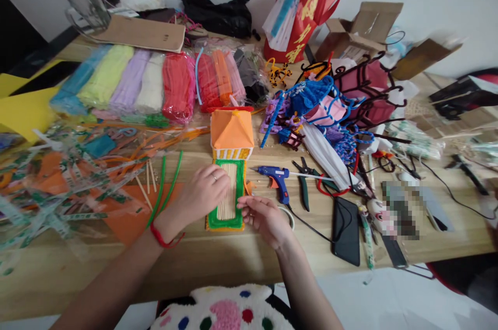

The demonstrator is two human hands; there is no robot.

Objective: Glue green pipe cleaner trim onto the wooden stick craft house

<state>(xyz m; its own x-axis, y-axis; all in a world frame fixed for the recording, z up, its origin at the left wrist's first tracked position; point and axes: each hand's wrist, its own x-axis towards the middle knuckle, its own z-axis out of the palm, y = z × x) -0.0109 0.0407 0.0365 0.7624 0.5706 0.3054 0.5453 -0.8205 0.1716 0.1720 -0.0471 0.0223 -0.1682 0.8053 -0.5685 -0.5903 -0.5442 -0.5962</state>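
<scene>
A small craft house [232, 131] with an orange roof and yellow-and-white striped walls stands at the middle of the table. Joined to its front, or lying against it, is a rectangular base [240, 177] with a fuzzy green border and yellow edging. Thin wooden sticks [226, 205] fill the base's middle in a row. My left hand [203, 190] rests over the base's left side, fingers curled down onto the sticks; what lies under the fingertips is hidden. At the base's right edge, my right hand [266, 218] has thumb and forefinger pinched together; anything between them is too small to make out.
A blue glue gun [278, 177] and dark green pliers [302, 184] lie to the right, near a black phone [345, 231]. Green pipe cleaners [169, 184] and plastic scraps [50, 205] spread leftward. Bagged pipe cleaners [140, 81] and colourful lantern-like crafts [319, 101] sit behind.
</scene>
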